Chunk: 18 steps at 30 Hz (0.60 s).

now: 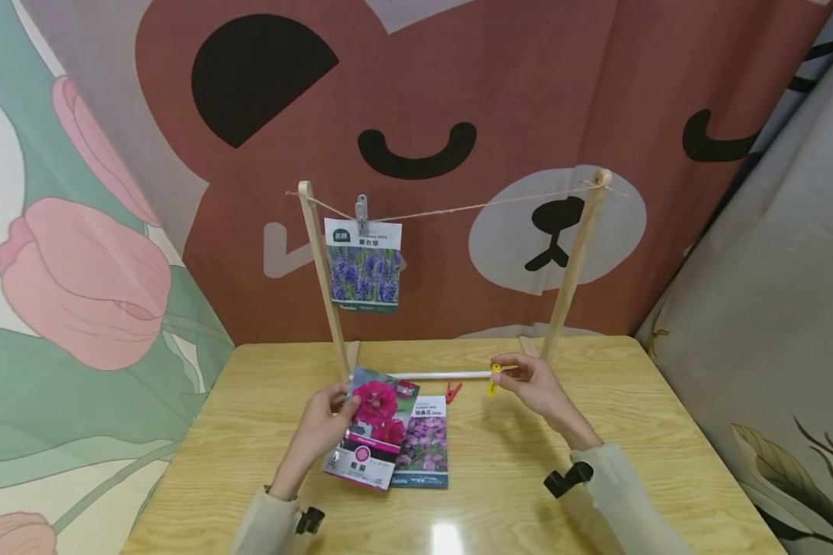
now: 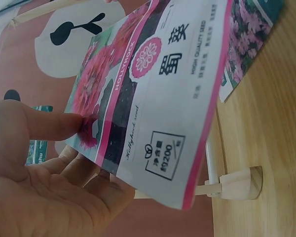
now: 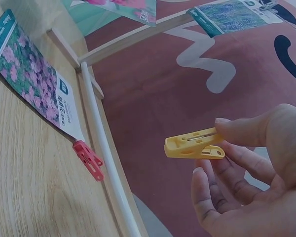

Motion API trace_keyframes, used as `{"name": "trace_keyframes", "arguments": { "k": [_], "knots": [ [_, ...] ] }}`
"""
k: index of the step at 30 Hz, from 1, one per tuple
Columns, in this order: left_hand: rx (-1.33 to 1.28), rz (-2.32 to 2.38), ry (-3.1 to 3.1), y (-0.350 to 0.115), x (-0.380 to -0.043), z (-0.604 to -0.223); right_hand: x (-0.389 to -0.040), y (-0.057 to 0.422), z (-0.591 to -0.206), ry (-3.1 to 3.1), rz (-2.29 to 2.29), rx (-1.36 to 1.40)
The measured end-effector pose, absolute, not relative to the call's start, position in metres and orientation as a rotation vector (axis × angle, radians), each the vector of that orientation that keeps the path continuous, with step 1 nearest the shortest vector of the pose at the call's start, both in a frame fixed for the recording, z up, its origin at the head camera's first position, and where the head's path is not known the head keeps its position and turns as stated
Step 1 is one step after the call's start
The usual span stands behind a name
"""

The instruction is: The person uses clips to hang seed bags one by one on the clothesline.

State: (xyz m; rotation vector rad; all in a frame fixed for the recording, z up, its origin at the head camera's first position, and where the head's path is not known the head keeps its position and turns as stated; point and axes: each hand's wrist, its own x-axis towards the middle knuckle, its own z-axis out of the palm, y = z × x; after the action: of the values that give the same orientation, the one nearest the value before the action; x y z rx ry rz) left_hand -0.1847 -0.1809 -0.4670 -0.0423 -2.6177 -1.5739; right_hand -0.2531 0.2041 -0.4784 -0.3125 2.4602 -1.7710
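Note:
My left hand (image 1: 328,420) pinches a hollyhock seed packet (image 2: 153,94) by its side edge, thumb on the front and fingers behind. The packet is tilted and overlaps a second seed packet with pink-purple flowers (image 1: 426,447) that lies on the table. In my right hand (image 1: 537,389) a yellow clothespin (image 3: 192,144) is pinched by its handle end between thumb and fingers, its nose pointing away from the palm. A red clothespin (image 3: 89,160) lies on the table near the top of the pink-purple packet.
A wooden frame with two posts (image 1: 575,266) and a white bottom rod (image 1: 437,376) stands at the back of the table (image 1: 527,493). Twine (image 1: 458,210) runs between the post tops. A grey clothespin (image 1: 362,212) holds a lavender seed packet (image 1: 364,270) on it, near the left post.

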Motion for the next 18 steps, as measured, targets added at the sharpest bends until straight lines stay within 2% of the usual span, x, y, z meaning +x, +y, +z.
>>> {"name": "trace_keyframes", "arguments": {
  "k": [18],
  "knots": [
    [-0.057, -1.513, -2.602, -0.1741, -0.1916, -0.4624, -0.2547, 0.2027, -0.4747, 2.477, -1.780, -0.349]
  ]
}}
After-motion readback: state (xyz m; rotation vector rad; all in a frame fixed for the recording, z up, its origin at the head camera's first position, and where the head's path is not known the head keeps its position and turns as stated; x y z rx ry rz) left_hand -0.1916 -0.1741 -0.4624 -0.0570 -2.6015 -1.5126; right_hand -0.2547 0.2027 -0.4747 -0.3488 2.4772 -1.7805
